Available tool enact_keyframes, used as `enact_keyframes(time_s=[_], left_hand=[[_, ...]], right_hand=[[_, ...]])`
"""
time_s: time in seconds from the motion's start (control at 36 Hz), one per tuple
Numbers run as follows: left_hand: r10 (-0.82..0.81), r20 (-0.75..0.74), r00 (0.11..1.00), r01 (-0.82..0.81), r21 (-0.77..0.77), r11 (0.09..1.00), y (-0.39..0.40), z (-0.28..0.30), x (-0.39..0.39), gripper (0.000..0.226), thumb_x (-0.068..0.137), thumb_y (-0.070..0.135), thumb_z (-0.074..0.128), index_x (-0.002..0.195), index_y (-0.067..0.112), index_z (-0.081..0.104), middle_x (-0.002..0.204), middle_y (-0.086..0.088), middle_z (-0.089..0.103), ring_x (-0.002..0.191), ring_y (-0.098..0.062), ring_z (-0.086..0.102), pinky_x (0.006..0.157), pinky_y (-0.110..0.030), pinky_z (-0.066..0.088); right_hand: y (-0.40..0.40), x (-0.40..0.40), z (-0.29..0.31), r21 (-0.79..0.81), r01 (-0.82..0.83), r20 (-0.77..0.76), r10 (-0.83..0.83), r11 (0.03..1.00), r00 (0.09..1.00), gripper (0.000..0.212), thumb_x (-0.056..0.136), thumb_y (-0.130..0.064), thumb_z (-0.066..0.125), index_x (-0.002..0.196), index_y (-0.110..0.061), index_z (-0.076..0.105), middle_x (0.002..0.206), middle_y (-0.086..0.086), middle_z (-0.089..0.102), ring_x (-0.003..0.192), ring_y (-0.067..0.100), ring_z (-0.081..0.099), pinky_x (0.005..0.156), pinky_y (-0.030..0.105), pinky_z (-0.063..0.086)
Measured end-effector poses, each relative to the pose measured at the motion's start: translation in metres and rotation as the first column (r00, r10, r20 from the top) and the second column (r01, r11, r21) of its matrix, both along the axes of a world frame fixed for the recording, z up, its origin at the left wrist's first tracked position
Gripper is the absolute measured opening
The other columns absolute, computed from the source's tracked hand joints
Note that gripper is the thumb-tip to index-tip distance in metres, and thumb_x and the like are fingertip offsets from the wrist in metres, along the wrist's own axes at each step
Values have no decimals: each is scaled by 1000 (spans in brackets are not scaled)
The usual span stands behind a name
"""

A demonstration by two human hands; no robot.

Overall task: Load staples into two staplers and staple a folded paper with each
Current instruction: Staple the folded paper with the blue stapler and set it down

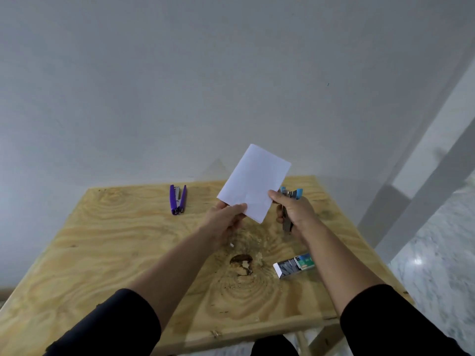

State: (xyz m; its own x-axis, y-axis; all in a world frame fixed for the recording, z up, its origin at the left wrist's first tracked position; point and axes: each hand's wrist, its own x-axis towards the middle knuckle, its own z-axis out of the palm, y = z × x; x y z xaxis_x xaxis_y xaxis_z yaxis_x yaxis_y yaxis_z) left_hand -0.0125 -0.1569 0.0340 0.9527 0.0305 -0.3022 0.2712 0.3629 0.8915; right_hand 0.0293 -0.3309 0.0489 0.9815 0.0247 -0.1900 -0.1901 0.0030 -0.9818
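Observation:
A folded white paper point(253, 183) is held up above the plywood table point(115, 253). My left hand point(226, 219) pinches its lower left corner. My right hand point(295, 211) grips a blue and metal stapler point(291, 195) upright, and its thumb touches the paper's lower right edge. A purple stapler point(177, 199) lies open on the far left part of the table, apart from both hands. An open box of staples point(294, 265) lies on the table under my right forearm, its tray slid out to the left.
A dark knot hole point(241, 262) with rough chipped wood sits in the table's middle. A white wall stands right behind the table's far edge. Marble floor point(437, 253) shows to the right of the table.

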Motion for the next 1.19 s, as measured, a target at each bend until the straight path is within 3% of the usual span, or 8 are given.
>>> enact_keyframes(time_s=[0.17,0.28,0.39,0.58,0.81,0.97,1.08,1.19], left_hand=[[77,42,996,-82,133,988,34,22,-6,23,88,33,61,99,14,64,94,-4,65,83,-16,62,73,-26,53],[-8,159,987,-58,405,913,49,28,-10,19,90,31,58,94,15,69,94,-4,70,86,-20,68,76,-30,56],[-59,180,982,-34,473,880,58,34,-17,12,89,25,62,89,15,68,95,-9,73,87,-20,71,77,-28,57],[-122,219,968,65,250,966,64,48,-35,13,91,9,55,102,15,59,80,-6,71,71,-17,68,61,-26,55],[32,246,969,-47,56,997,58,46,-46,23,89,3,49,73,17,58,67,-1,60,50,-10,56,41,-20,40],[107,251,962,-119,35,992,53,42,-45,33,88,2,47,64,22,60,63,0,56,52,-13,48,38,-20,34],[1,271,963,-16,51,999,56,44,-45,33,92,4,43,71,22,59,66,-1,56,54,-16,49,40,-23,37],[-88,292,952,78,45,996,61,51,-43,40,94,4,38,68,22,63,72,-5,56,56,-17,50,40,-20,41]], right_hand=[[7,-10,15,-32,-115,30,116,993,993,18,76,-20,74,65,-12,62,50,4,45,43,13,39,40,22,34],[10,-18,23,-84,-213,33,217,973,976,15,77,-16,74,67,-10,64,53,6,45,46,14,39,41,22,35],[14,-23,30,-13,-251,41,251,968,967,17,79,-9,70,63,-11,64,56,6,48,48,13,41,43,23,33],[21,-29,34,165,-287,66,280,943,958,24,80,1,65,60,-11,61,51,-1,53,42,7,47,39,18,34],[36,-33,32,217,-200,46,195,956,980,30,76,8,64,51,-10,62,42,0,51,35,7,45,34,16,31],[43,-32,35,124,-131,128,115,984,985,25,72,9,65,55,-7,56,38,-1,47,34,11,39,37,17,31],[42,-32,41,143,-129,191,100,981,976,35,75,10,61,50,-13,51,37,-2,43,34,11,36,42,19,29],[37,-35,46,260,-250,213,197,933,957,27,82,9,54,61,-7,61,58,13,48,58,22,42,58,31,31]])
